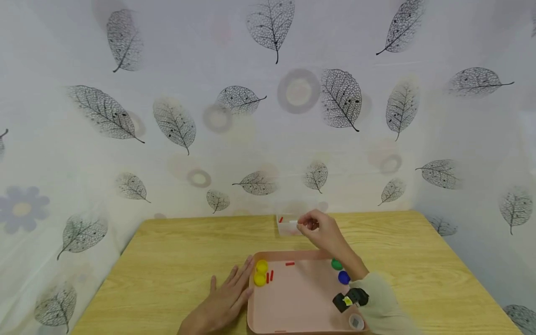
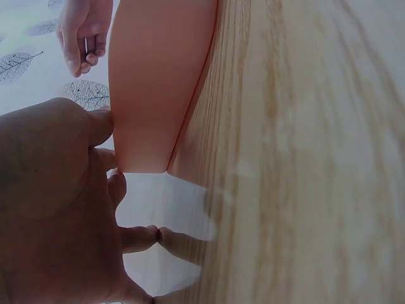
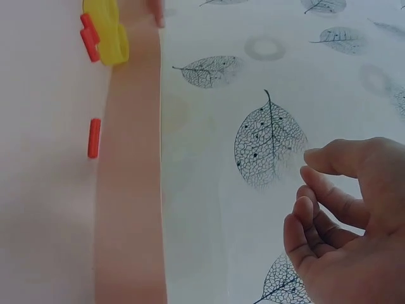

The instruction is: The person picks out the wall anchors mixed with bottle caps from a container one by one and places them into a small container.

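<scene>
My left hand [image 1: 224, 298] lies with fingers spread on the table, its fingertips beside the left wall of a pink tray [image 1: 289, 255]. In the left wrist view those fingers are at the tray's outer side. My right hand [image 1: 320, 228] reaches past the tray's far rim to a small clear box [image 1: 288, 229], thumb and forefinger brought close together. A short white strip [image 1: 293, 222] shows right at its fingertips; I cannot tell whether they pinch it. Inside the box a red stick [image 1: 281, 219] leans at the left. The right wrist view shows curled fingers of the right hand [image 3: 348, 215].
Two yellow round pieces [image 1: 260, 278] and several short red sticks [image 1: 290, 264] lie in the tray. Along its right side are a green piece [image 1: 337, 264], a blue piece [image 1: 344, 278] and a white round piece [image 1: 356, 321]. A leaf-patterned cloth [image 1: 259, 139] hangs behind the wooden table [image 1: 176, 251].
</scene>
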`<state>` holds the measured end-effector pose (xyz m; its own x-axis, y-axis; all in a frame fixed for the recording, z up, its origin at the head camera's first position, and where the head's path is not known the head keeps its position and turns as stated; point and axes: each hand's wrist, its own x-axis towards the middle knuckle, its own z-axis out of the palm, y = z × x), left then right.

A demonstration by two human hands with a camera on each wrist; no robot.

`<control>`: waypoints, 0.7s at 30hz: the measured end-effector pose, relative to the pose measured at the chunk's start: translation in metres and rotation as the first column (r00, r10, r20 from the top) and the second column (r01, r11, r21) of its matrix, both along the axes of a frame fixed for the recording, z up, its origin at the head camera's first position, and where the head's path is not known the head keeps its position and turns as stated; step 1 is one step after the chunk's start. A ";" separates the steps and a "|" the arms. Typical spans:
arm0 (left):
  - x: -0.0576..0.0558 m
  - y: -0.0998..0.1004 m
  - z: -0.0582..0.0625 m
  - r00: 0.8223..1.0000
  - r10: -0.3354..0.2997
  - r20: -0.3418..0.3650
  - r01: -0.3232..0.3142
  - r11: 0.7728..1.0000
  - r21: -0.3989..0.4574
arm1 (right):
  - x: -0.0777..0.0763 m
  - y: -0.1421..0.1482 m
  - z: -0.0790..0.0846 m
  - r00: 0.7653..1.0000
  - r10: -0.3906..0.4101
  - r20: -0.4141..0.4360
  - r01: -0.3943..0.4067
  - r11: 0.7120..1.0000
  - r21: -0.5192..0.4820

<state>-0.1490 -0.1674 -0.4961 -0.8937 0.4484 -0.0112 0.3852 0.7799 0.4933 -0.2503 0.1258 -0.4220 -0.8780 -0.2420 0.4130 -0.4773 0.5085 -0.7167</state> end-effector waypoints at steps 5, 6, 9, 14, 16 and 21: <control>0.000 0.000 -0.001 1.000 0.002 -0.003 -0.002 1.000 -0.011 | 0.015 -0.004 -0.006 1.000 0.015 -0.021 -0.015 1.000 -0.025; -0.001 0.000 -0.002 1.000 0.002 -0.002 -0.002 1.000 -0.012 | 0.017 -0.005 -0.007 1.000 0.019 -0.020 -0.019 0.999 -0.032; -0.001 -0.001 -0.002 1.000 0.001 0.006 -0.001 1.000 -0.009 | 0.024 -0.009 -0.011 1.000 0.021 -0.011 -0.021 0.998 -0.059; -0.001 -0.001 -0.001 1.000 0.005 0.021 -0.005 1.000 -0.010 | 0.036 -0.016 -0.016 0.999 0.028 0.022 -0.025 0.991 -0.130; -0.001 -0.001 -0.001 1.000 0.005 0.023 -0.005 1.000 -0.012 | 0.039 -0.020 -0.018 0.998 0.041 0.038 -0.034 0.987 -0.154; -0.001 -0.001 0.000 1.000 0.003 0.018 -0.003 1.000 -0.012 | 0.047 -0.030 -0.022 0.993 0.045 0.106 -0.028 0.987 -0.158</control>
<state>-0.1499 -0.1684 -0.4963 -0.8947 0.4455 -0.0329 0.3738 0.7869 0.4909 -0.2031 0.0955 -0.4440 -0.9113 -0.2151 0.3510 -0.4086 0.3698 -0.8344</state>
